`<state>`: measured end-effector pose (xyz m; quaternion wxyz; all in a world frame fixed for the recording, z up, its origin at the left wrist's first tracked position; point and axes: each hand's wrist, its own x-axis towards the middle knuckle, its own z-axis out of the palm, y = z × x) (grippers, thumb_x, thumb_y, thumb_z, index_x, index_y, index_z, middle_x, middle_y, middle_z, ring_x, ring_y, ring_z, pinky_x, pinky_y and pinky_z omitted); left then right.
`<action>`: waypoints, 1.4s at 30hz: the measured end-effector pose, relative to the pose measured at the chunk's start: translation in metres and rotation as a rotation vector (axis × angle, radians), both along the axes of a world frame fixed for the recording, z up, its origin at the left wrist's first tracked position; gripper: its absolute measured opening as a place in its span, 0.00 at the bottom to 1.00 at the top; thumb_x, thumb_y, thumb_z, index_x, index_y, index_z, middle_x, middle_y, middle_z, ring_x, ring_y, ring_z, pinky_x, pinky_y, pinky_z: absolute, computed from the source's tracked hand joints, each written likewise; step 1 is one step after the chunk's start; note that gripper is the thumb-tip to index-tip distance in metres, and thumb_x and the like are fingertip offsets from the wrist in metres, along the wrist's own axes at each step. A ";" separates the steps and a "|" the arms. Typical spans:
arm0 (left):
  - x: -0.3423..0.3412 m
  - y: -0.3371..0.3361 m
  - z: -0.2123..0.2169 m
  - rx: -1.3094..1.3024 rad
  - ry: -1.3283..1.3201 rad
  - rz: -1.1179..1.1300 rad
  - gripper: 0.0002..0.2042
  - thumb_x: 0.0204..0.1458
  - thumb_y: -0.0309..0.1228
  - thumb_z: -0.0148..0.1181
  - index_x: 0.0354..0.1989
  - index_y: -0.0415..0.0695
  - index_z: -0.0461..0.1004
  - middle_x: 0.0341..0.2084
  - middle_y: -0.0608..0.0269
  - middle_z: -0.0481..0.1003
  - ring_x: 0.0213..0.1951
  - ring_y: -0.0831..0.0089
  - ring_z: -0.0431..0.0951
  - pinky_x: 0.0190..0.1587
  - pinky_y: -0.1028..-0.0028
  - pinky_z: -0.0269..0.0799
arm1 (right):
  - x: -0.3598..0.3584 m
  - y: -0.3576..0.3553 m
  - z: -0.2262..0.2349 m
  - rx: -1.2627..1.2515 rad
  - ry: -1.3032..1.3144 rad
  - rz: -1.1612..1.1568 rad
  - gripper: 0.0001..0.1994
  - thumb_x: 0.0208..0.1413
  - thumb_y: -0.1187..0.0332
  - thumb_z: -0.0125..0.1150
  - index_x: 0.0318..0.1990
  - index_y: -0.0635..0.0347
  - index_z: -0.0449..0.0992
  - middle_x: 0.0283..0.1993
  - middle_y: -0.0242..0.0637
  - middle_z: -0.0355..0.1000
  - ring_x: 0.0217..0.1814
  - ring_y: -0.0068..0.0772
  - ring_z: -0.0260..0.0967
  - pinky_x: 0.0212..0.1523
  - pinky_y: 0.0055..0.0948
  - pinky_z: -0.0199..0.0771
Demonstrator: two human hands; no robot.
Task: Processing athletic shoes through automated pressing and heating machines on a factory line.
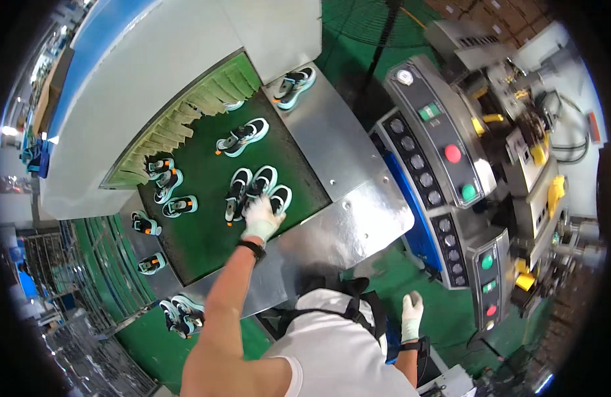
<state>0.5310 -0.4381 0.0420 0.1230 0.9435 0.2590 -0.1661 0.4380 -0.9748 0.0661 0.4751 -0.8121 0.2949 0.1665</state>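
My left hand [260, 220], in a white glove, reaches over the green belt [213, 255]. Its fingers are closed at the heel end of a black-and-white sneaker [263, 178], which they partly hide. Close against that hand is another sneaker [281, 197] on the right, and a third sneaker [237, 190] with an orange tab lies on the left. Farther up the belt sits a pair of sneakers [243, 137]. Low at my right side hangs my gloved right hand [412, 314], empty, its fingers loosely extended.
Green strip curtains [186, 122] hang in the opening of a large white machine [147, 86]. Several sneakers [180, 206] stand along the belt's left side; another pair [294, 87] rests on the metal ledge [325, 126]. At right is a control panel [444, 142] with buttons and dials.
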 end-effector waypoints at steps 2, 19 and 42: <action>-0.025 -0.001 -0.058 0.057 -0.084 0.037 0.28 0.44 0.37 0.73 0.51 0.40 0.67 0.45 0.49 0.72 0.49 0.51 0.74 0.48 0.56 0.74 | 0.009 0.024 0.007 -0.045 0.099 0.076 0.24 0.62 0.69 0.61 0.62 0.73 0.66 0.62 0.52 0.69 0.65 0.42 0.68 0.67 0.36 0.65; 0.042 0.146 -0.029 -0.265 -0.192 -0.202 0.10 0.44 0.26 0.62 0.36 0.40 0.74 0.38 0.45 0.74 0.44 0.43 0.73 0.46 0.51 0.70 | 0.117 0.116 0.035 -0.130 0.013 0.418 0.26 0.60 0.53 0.56 0.56 0.66 0.74 0.56 0.52 0.75 0.57 0.48 0.74 0.56 0.37 0.73; 0.195 -0.254 0.226 -0.935 -0.685 -0.487 0.18 0.67 0.32 0.51 0.60 0.31 0.68 0.55 0.41 0.73 0.54 0.55 0.76 0.56 0.62 0.77 | 0.213 -0.029 0.214 1.038 -0.554 0.313 0.37 0.49 0.45 0.73 0.55 0.70 0.69 0.45 0.30 0.69 0.44 0.22 0.64 0.46 0.26 0.69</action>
